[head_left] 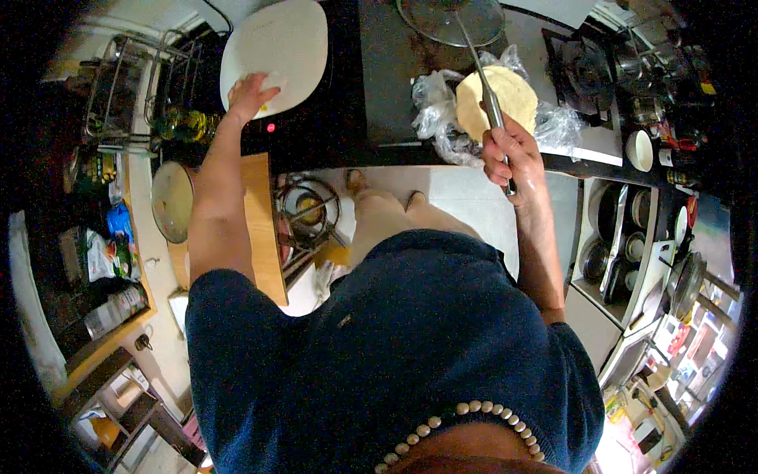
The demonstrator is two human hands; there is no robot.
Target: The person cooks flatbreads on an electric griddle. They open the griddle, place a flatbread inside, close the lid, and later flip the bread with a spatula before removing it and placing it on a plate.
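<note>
My right hand (513, 154) is wrapped round the metal handle of a long-handled skimmer (491, 103). Its round mesh-like head reaches past the far side of the dark stove top. Under the handle lies a round, flat, pale yellow stack of dough or flatbread (474, 103) on a crumpled clear plastic bag (434, 99). My left hand (251, 96) rests at the near edge of a white, rounded board-like surface (276, 39), its fingers closed on a small whitish piece like a tissue (274, 80). A small yellow spot shows beside that hand.
A dark burner (588, 71) stands right of the bag, with a white bowl (640, 150) at the counter's edge. A wire rack (118, 87) and an oil bottle (185, 125) are at the left. Below, a wooden door (260, 229) juts out by shelves holding pans.
</note>
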